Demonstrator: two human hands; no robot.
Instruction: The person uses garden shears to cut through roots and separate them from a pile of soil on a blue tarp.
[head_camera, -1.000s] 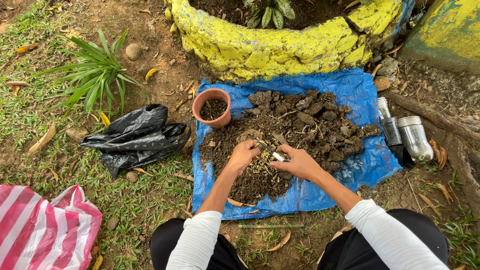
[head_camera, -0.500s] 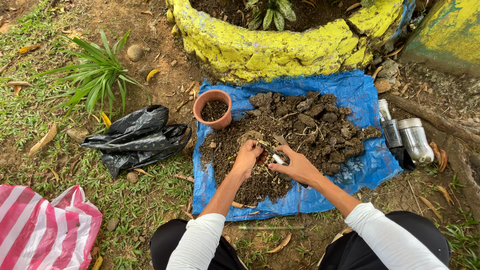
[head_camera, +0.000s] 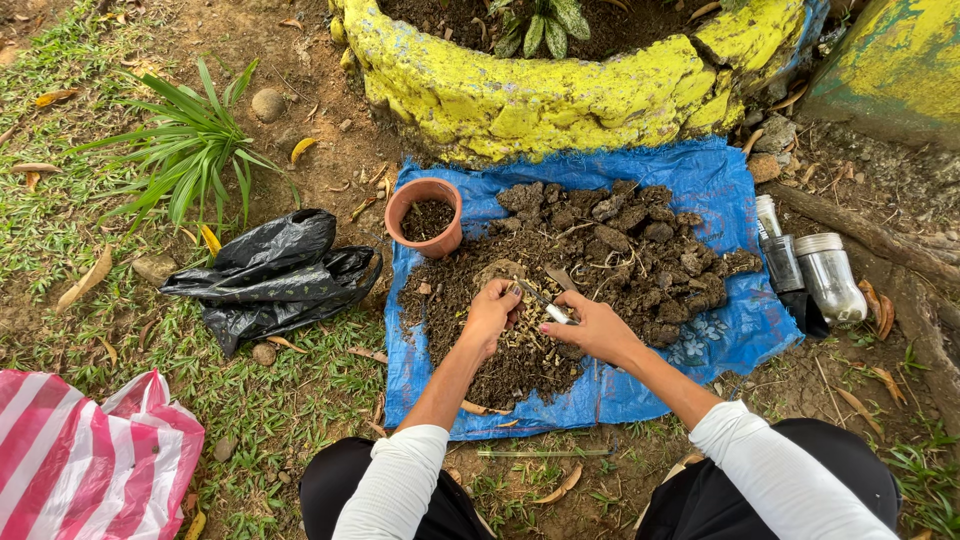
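Looking down from the head camera, we see our left hand (head_camera: 490, 318) resting on the heap of dark soil (head_camera: 590, 270), its fingers curled around a pale clump of roots and dirt (head_camera: 500, 275) at the near side of the heap. Our right hand (head_camera: 590, 330) sits just beside it, closed around a small metal tool (head_camera: 548, 306) whose thin tip points toward the left hand's fingers. The two hands are close together but not clasped, both low over the soil.

The soil lies spread on a blue tarp (head_camera: 720, 180), finer and darker near us, lumpier toward the far side. At the tarp's far left corner stands a terracotta pot (head_camera: 425, 217), upright and partly filled with soil. Beyond the tarp curves a yellow-painted planter wall (head_camera: 540, 95) with green leaves growing inside it.

Left of the tarp a crumpled black plastic bag (head_camera: 275, 275) lies on the grass, and farther out a spiky green plant (head_camera: 190, 150) grows. A red-and-white striped bag (head_camera: 85, 465) sits at the lower left. On the right edge of the tarp lie two metal flasks (head_camera: 810, 270), side by side.
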